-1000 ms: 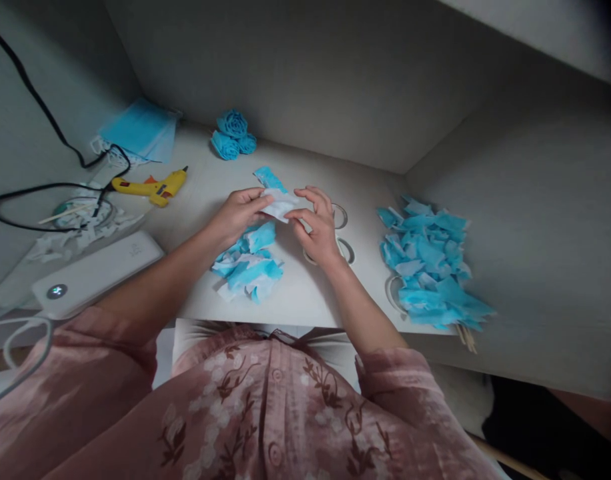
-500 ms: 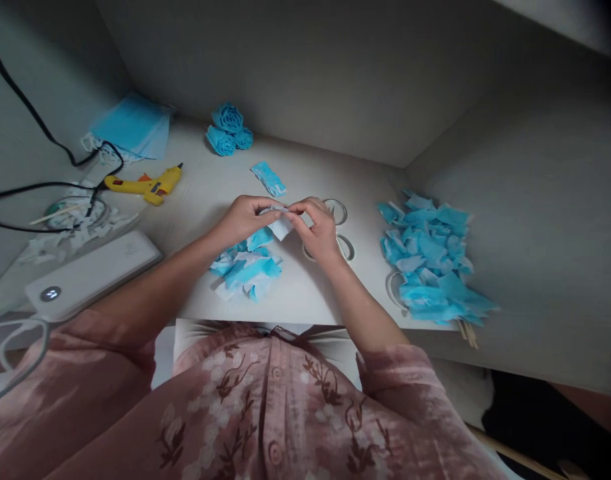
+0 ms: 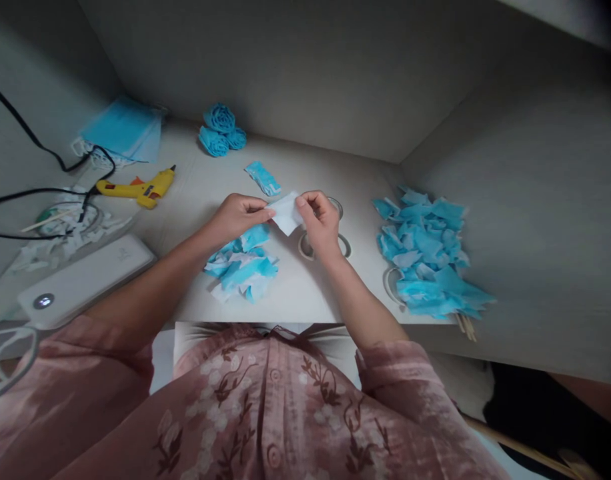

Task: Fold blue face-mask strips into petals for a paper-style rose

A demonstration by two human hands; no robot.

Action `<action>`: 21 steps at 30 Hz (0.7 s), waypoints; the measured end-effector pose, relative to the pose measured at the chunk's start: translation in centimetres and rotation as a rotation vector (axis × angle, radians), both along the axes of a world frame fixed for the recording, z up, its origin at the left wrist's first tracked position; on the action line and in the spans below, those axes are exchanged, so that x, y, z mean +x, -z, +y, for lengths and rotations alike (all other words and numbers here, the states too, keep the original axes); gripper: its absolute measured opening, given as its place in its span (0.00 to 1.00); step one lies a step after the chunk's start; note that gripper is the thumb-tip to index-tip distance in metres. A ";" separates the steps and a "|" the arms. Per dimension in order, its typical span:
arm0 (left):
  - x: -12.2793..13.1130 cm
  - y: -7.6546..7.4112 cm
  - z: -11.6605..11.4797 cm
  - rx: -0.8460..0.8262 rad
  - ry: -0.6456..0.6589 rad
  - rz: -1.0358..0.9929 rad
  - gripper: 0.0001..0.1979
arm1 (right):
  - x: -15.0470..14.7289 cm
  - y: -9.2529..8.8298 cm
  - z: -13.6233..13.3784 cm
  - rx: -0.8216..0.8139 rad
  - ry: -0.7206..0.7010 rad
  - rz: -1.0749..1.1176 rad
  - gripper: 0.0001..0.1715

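My left hand (image 3: 238, 215) and my right hand (image 3: 319, 219) both pinch one small white piece of fabric (image 3: 287, 212), held stretched between them just above the white table (image 3: 305, 293). Under my left wrist lies a small heap of blue and white fabric pieces (image 3: 241, 267). A folded blue strip (image 3: 262, 178) lies just beyond my hands. Scissor handles (image 3: 335, 245) show on the table below my right hand.
A large pile of blue fabric pieces (image 3: 428, 250) sits at the right with wooden sticks (image 3: 465, 325) under it. Blue fabric roses (image 3: 219, 131) stand at the back. A yellow glue gun (image 3: 135, 188), stacked blue masks (image 3: 120, 130), white scraps (image 3: 65, 230) and a white power bank (image 3: 83, 280) lie left.
The white piece was bunched between my closed fingers half a second ago; it is now spread out flat between both hands. The view has shifted slightly.
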State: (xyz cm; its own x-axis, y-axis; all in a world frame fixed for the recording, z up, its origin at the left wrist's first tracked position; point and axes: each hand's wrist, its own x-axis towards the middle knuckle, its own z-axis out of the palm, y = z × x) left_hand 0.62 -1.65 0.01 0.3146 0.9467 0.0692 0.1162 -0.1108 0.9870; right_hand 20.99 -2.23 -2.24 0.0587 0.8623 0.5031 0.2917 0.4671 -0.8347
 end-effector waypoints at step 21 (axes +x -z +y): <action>0.4 0.8 -0.1 0.057 0.112 0.136 0.13 | -0.3 -0.5 -1.0 0.084 0.007 -0.182 0.25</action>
State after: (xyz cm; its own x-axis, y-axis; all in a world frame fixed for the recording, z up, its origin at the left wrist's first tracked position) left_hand 1.03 -1.72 -0.74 0.4279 0.9010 0.0713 0.2321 -0.1858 0.9548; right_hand 20.67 -3.22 -1.77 -0.0346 0.8167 0.5761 0.4378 0.5306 -0.7258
